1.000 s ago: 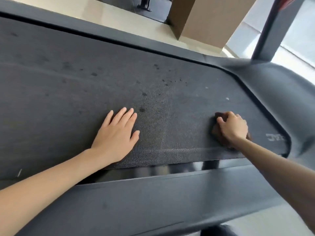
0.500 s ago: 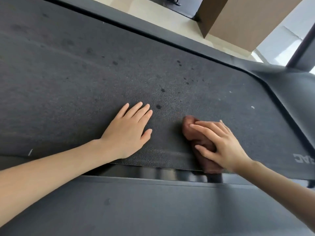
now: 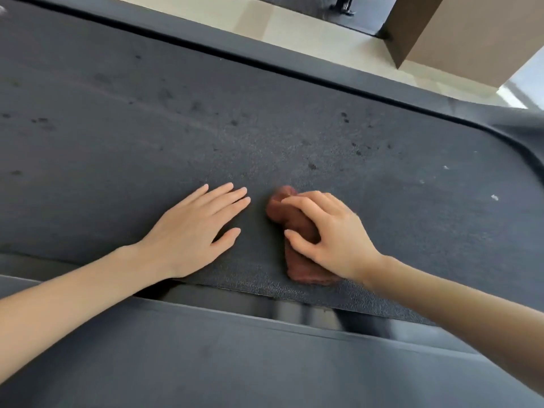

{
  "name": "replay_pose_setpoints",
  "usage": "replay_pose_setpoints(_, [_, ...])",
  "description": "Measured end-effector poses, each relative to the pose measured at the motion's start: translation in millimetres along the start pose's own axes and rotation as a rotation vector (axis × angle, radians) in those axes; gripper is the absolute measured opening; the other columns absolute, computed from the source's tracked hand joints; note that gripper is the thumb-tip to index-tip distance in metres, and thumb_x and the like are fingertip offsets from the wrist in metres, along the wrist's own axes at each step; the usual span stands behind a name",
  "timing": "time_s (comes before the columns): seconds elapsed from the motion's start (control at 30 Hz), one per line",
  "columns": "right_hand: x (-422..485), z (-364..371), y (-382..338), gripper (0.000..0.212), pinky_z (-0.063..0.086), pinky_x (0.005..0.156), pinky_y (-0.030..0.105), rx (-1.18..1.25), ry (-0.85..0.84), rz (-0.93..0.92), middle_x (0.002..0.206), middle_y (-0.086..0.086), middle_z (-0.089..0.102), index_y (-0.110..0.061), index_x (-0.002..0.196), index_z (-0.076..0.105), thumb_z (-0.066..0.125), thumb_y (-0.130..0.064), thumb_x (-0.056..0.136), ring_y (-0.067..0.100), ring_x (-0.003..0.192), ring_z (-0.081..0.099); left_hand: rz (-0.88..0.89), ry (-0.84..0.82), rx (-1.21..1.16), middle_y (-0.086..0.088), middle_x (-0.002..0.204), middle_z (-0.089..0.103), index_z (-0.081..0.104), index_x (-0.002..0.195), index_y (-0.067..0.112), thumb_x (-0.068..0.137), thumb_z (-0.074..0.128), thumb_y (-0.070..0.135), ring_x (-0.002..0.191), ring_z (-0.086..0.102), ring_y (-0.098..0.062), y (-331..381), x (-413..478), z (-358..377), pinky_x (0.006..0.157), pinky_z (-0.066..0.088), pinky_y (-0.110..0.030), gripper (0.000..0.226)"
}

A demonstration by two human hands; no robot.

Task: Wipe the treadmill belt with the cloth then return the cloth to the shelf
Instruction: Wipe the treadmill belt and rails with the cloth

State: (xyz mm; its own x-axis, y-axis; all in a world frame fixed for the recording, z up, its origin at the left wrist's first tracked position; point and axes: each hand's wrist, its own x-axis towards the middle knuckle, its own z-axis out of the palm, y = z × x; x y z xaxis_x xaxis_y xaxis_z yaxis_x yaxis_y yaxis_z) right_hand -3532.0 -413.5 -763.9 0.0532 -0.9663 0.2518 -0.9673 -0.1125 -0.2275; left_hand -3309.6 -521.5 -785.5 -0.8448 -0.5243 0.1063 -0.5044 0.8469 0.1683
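Two bare hands rest on a treadmill belt (image 3: 265, 128). The left hand (image 3: 191, 231) lies flat, palm down, fingers straight and close together. At its 3 o'clock, just beside it, the right hand (image 3: 329, 237) grips a bunched brown cloth (image 3: 294, 219), fingers and thumb curled round it, pressing it onto the belt near the 6 o'clock edge. Dark spots (image 3: 312, 166) dot the belt toward 12 o'clock.

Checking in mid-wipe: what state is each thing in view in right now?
treadmill belt: dark spots and pale specks on its surface.
left hand: flat on the treadmill belt, fingers straight, holding nothing.
right hand: fingers curled over the cloth, pressing it down.
cloth: brown, bunched, on the treadmill belt, apart from the left hand.
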Motion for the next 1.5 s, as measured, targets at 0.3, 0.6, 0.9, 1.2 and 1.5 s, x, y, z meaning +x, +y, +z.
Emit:
replay_pose_setpoints(0.3, [33, -14, 81, 0.036, 0.040, 0.078, 0.033, -0.082, 0.101, 0.471, 0.111, 0.003, 0.062, -0.029, 0.116, 0.058, 0.060, -0.037, 0.082, 0.030, 0.104, 0.056, -0.020, 0.037, -0.026, 0.003, 0.151, 0.031, 0.038, 0.142, 0.015, 0.089, 0.013, 0.043, 0.142, 0.022, -0.013, 3, -10, -1, 0.117, 0.005, -0.033, 0.065])
replay_pose_setpoints(0.6, [1, 4, -18, 0.035, 0.045, 0.082, 0.034, 0.058, 0.009, -0.013, 0.105, -0.008, 0.064, -0.027, 0.105, 0.063, 0.054, -0.039, 0.074, 0.021, 0.093, 0.059, -0.007, 0.057, -0.054, 0.000, 0.152, 0.030, 0.037, 0.142, 0.013, 0.097, 0.041, 0.028, 0.142, 0.021, -0.016, 2, -10, 3, 0.117, 0.010, -0.032, 0.048])
replay_pose_setpoints(0.9, [45, -8, 53, 0.034, 0.042, 0.079, 0.034, -0.027, 0.058, 0.378, 0.108, 0.001, 0.064, -0.030, 0.111, 0.059, 0.061, -0.037, 0.078, 0.027, 0.104, 0.057, -0.017, 0.002, 0.167, 0.002, 0.155, 0.024, 0.031, 0.145, 0.017, 0.096, 0.034, 0.039, 0.143, 0.018, -0.015, -18, -23, -11, 0.116, 0.009, -0.037, 0.054])
replay_pose_setpoints(1.2, [51, 29, -63, 0.036, 0.040, 0.086, 0.034, 0.022, -0.033, -0.038, 0.110, -0.002, 0.063, -0.027, 0.113, 0.061, 0.061, -0.045, 0.082, 0.025, 0.099, 0.057, -0.305, 0.015, 0.176, -0.004, 0.154, 0.025, 0.028, 0.146, 0.010, 0.094, 0.032, 0.041, 0.142, 0.022, -0.021, -89, -69, -31, 0.116, 0.020, -0.041, 0.060])
replay_pose_setpoints(1.5, [57, 19, -56, 0.031, 0.044, 0.082, 0.035, 0.050, -0.110, -0.133, 0.105, -0.006, 0.064, -0.028, 0.110, 0.062, 0.061, -0.034, 0.080, 0.023, 0.099, 0.057, -0.377, -0.001, 0.086, -0.001, 0.156, 0.020, 0.026, 0.147, 0.012, 0.098, 0.036, 0.031, 0.144, 0.015, -0.019, -112, -91, -27, 0.116, 0.015, -0.039, 0.053])
